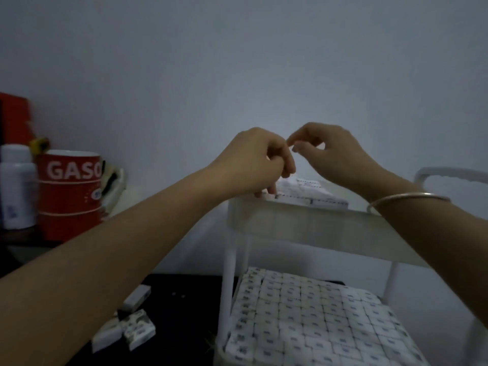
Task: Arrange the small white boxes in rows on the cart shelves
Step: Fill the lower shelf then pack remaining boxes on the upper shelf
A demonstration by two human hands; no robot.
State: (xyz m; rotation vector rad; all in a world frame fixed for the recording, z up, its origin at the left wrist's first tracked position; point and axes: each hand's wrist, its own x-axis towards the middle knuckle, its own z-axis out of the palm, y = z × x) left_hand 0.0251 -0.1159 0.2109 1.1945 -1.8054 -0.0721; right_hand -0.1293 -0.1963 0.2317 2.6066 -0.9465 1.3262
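Two cart shelves hold small white boxes (311, 193), the lower shelf (303, 315) packed edge to edge. My curled left hand (260, 161) touches those at the top shelf (303, 224) left corner, grip unclear; my right hand (336, 154) hangs loosely curled, empty.

Small white cardboard boxes (303, 313) with dark printed marks formed a grid pattern on the white metal cart (303, 223). The red cylindrical tin (68, 202) carried white lettering; the worktop (182, 313) was black.

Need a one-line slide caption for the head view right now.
Left hand and right hand meet above small white boxes on the cart's top shelf; lower shelf packed in rows.
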